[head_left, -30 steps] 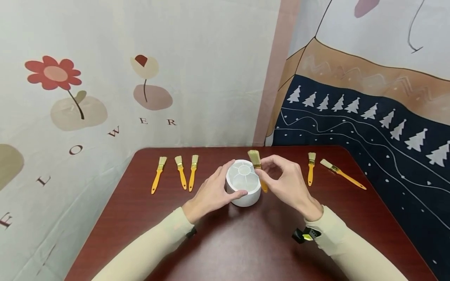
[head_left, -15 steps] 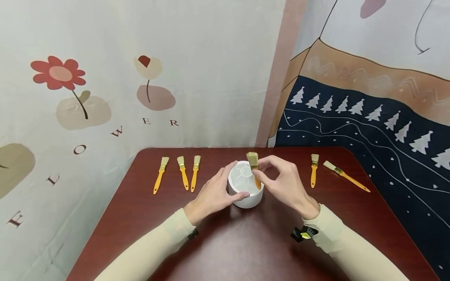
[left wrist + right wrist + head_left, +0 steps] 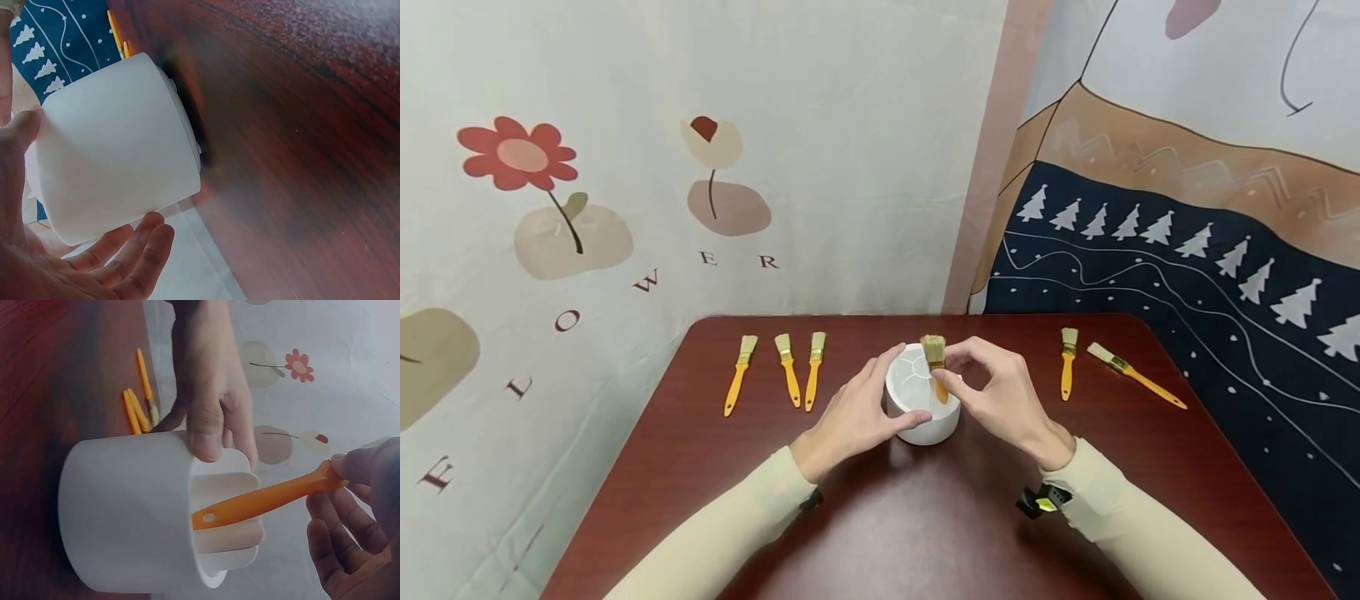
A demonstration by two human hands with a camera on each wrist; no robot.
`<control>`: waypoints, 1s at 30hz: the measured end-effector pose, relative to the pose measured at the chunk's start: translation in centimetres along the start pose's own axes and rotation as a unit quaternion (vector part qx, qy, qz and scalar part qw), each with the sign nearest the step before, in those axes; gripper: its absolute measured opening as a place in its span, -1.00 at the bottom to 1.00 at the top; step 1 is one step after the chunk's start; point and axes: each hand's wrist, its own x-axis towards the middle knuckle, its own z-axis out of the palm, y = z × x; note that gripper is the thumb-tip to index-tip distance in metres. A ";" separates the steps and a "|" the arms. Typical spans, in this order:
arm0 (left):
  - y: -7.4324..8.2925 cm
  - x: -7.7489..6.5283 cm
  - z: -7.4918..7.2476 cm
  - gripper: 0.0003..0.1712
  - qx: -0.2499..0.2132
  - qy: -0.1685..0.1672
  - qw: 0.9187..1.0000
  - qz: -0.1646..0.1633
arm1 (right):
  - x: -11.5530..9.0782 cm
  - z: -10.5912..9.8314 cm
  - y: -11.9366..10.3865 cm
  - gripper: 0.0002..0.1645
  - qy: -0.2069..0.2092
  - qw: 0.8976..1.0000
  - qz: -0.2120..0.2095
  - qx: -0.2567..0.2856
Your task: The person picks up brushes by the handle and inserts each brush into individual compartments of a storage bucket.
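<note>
A white round organizer (image 3: pixel 934 431) with inner dividers stands on the table in the head view. My left hand (image 3: pixel 854 408) holds it around its left side, with the thumb at the front rim. In the left wrist view its smooth wall (image 3: pixel 119 150) fills the space between thumb and fingers. Above the opening, my right hand (image 3: pixel 1004 397) pinches a paintbrush (image 3: pixel 933 345) with pale bristles upward and the orange handle pointing down. Seen from the right wrist, the handle's holed end (image 3: pixel 209 518) sits at the rim, beside the dividers; its tip is hidden behind the near wall.
Left of the organizer lie a paintbrush (image 3: pixel 741 377) and a close pair, one brush (image 3: pixel 788 371) beside another (image 3: pixel 814 372). To the right lie an upright-lying brush (image 3: pixel 1067 365) and a slanted brush (image 3: pixel 1137 376). Printed cloth (image 3: pixel 850 167) hangs behind the dark red table (image 3: pixel 917 525).
My right hand has moved slightly left and down, bringing the paintbrush from the organizer's right rim to over its opening. The left hand keeps its hold on the organizer.
</note>
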 end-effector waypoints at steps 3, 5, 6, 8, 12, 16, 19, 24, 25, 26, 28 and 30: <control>0.0 0.1 0.0 0.36 0.002 -0.001 1.000 0.000 | -0.1 0.2 0.3 -0.65 -0.009 1.000 -0.008 -0.009; 0.0 0.2 0.0 0.37 0.004 0.002 1.000 0.001 | -0.2 0.2 0.5 -0.63 -0.017 1.000 -0.013 -0.013; 0.0 0.2 0.0 0.37 0.006 0.002 1.000 0.001 | -0.2 0.3 0.6 -0.62 -0.020 1.000 -0.016 -0.014; -0.1 0.2 0.0 0.37 0.006 0.004 1.000 -0.001 | -0.2 0.3 0.8 -0.60 -0.026 0.999 -0.023 -0.018; -0.1 -0.1 0.0 0.36 0.003 0.004 1.000 -0.004 | -0.6 0.4 1.6 -0.58 -0.032 0.998 -0.040 -0.024; 0.0 -0.2 -0.1 0.36 0.000 0.002 1.000 -0.005 | -1.0 0.6 2.4 -0.56 -0.049 0.997 -0.062 -0.025; 0.0 -0.2 -0.1 0.36 0.000 0.000 1.000 -0.004 | -1.2 0.7 2.8 -0.56 -0.060 0.995 -0.076 -0.024; 0.0 0.2 -0.2 0.36 0.002 -0.001 1.000 -0.002 | -1.3 0.7 3.1 -0.55 -0.063 0.994 -0.083 -0.027; 0.0 0.2 -0.2 0.36 0.003 -0.002 1.000 -0.002 | -1.4 0.6 3.1 -0.55 -0.063 0.994 -0.084 -0.028; 0.0 0.2 -0.2 0.36 0.003 -0.003 1.000 -0.002 | -1.4 0.6 3.1 -0.54 -0.064 0.994 -0.086 -0.027; 0.0 0.3 -0.3 0.36 0.003 -0.005 1.000 -0.004 | -1.6 0.6 3.2 -0.54 -0.067 0.993 -0.089 -0.025; 0.0 0.3 -0.3 0.37 0.004 -0.008 1.000 -0.005 | -1.8 0.6 3.4 -0.54 -0.070 0.993 -0.092 -0.023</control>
